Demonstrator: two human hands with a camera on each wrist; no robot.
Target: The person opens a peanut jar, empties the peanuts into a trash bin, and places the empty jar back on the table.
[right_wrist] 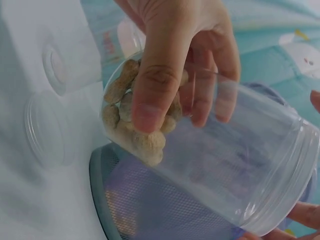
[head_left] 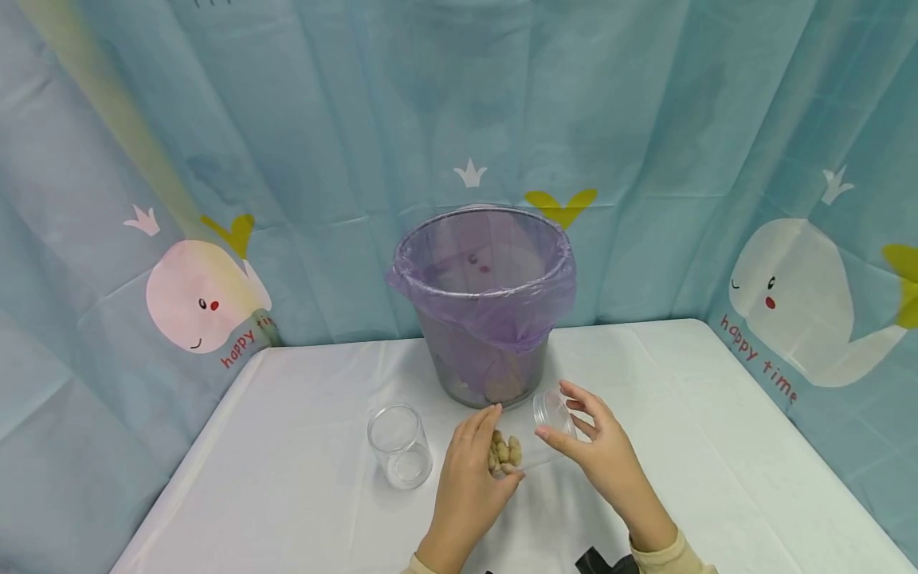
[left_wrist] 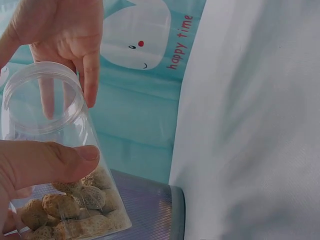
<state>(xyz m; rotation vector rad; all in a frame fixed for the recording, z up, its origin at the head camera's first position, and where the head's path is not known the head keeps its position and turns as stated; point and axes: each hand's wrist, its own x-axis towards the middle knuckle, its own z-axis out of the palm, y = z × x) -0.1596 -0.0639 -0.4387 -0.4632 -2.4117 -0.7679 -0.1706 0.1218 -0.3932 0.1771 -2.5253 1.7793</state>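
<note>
My left hand grips a clear plastic jar near its base, the thumb across the side. Peanuts in their shells lie inside at the jar's bottom end. The jar is tilted, its uncapped mouth pointing toward my right hand. That hand is beside the mouth, fingers spread and fairly straight; in the left wrist view some show through the rim. Whether they touch the jar is unclear. A second clear jar stands to the left on the white table, with no peanuts in it.
A mesh wastebasket lined with a purple bag stands behind the hands. In the right wrist view a clear round lid lies on the white tablecloth. Blue printed curtains surround the table. A black object shows by the right wrist.
</note>
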